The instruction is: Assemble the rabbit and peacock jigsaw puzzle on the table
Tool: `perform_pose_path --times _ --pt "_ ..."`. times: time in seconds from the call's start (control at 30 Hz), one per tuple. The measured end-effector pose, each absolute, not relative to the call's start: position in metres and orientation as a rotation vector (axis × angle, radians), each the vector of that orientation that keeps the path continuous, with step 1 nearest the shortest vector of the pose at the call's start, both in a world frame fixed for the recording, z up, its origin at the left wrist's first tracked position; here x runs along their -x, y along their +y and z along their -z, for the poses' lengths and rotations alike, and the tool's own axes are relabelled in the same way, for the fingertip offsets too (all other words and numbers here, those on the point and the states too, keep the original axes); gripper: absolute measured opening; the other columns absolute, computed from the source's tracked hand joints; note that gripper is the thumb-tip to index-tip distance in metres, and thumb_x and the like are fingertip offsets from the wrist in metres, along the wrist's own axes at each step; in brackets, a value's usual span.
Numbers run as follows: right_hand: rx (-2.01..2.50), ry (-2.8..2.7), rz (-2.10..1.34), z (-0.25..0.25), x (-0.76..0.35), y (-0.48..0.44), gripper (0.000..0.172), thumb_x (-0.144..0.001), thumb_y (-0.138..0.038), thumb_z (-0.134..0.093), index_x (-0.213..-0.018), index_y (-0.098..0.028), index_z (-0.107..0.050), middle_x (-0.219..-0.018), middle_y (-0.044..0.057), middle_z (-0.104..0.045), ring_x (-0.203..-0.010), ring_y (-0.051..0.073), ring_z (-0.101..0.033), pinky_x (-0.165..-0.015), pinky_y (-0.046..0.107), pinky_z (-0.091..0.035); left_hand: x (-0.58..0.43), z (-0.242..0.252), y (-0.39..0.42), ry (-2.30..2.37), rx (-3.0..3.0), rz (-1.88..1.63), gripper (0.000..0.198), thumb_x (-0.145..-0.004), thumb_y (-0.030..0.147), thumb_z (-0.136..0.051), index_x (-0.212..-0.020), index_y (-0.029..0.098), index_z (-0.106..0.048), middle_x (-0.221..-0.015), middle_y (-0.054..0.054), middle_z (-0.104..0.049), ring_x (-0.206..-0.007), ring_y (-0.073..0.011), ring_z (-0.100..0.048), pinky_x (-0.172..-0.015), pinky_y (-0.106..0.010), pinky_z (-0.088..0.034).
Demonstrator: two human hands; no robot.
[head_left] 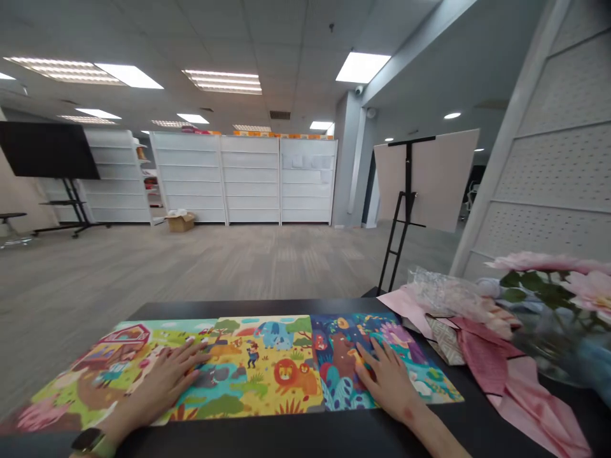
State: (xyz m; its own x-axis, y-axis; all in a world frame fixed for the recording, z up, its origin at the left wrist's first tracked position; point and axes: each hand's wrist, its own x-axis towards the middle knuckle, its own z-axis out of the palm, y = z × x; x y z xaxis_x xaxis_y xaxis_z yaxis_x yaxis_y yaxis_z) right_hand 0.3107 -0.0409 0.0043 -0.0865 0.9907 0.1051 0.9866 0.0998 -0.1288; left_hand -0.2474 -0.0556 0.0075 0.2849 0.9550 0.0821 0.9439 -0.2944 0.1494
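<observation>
Three colourful animal pictures lie edge to edge in a row on a black table. The left one is a farm picture [95, 388], the middle one a yellow safari picture [267, 381] with lions and elephants, and the right one a dark blue forest picture [334, 369]. My left hand [165, 378] rests flat with fingers spread, over the seam between the farm and safari pictures. On the forest picture lies my right hand [389, 378], palm down, fingers apart. Neither hand holds anything. Whether the pictures are puzzles or plain sheets I cannot tell.
Right of the pictures, pink cloth [491, 356], clear plastic wrap [443, 289] and pink flowers in a glass vase [548, 343] crowd the black table [267, 439]. Behind it stand an easel [403, 216], white shelves [248, 178], a cardboard box [180, 222] and a screen [45, 151] on a stand.
</observation>
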Motion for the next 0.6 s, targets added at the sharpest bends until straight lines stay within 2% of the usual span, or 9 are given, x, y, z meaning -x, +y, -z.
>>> perform_pose_path --times 0.13,0.3,0.43,0.6 --pt "1.887 -2.15 0.081 0.032 -0.332 -0.031 0.066 -0.086 -0.064 -0.043 -0.14 -0.031 -0.061 -0.153 0.009 -0.051 -0.145 0.04 -0.039 -0.118 0.059 -0.026 0.233 -0.02 -0.067 1.766 -2.425 -0.252 0.042 -0.104 0.052 -0.036 -0.142 0.044 -0.052 -0.161 0.001 -0.041 -0.15 -0.0369 -0.028 -0.117 -0.072 -0.016" --pt "1.638 -2.148 0.083 0.078 -0.356 0.003 0.064 -0.075 -0.064 -0.049 -0.131 -0.04 -0.068 -0.144 0.008 -0.06 -0.143 0.043 -0.039 -0.115 0.064 -0.029 0.229 -0.019 -0.059 1.834 -2.399 -0.259 0.037 -0.105 0.045 -0.039 -0.14 0.046 -0.053 -0.159 0.004 -0.043 -0.15 -0.0333 -0.029 -0.119 -0.068 -0.02" --pt "1.725 -2.12 0.145 0.075 -0.356 -0.001 0.064 -0.076 -0.066 -0.048 -0.13 -0.039 -0.068 -0.144 0.007 -0.06 -0.141 0.042 -0.043 -0.115 0.062 -0.032 0.228 -0.016 -0.059 1.815 -2.411 -0.299 0.037 -0.106 0.046 -0.036 -0.136 0.043 -0.056 -0.159 0.003 -0.043 -0.149 -0.0334 -0.03 -0.119 -0.068 -0.021" --pt "1.885 -2.161 0.181 0.045 -0.337 -0.017 0.067 -0.085 -0.067 -0.045 -0.139 -0.031 -0.063 -0.152 0.009 -0.052 -0.143 0.04 -0.042 -0.117 0.058 -0.03 0.231 -0.018 -0.057 1.786 -2.427 -0.322 0.037 -0.104 0.049 -0.039 -0.134 0.04 -0.059 -0.158 0.0 -0.045 -0.149 -0.0348 -0.031 -0.119 -0.067 -0.019"
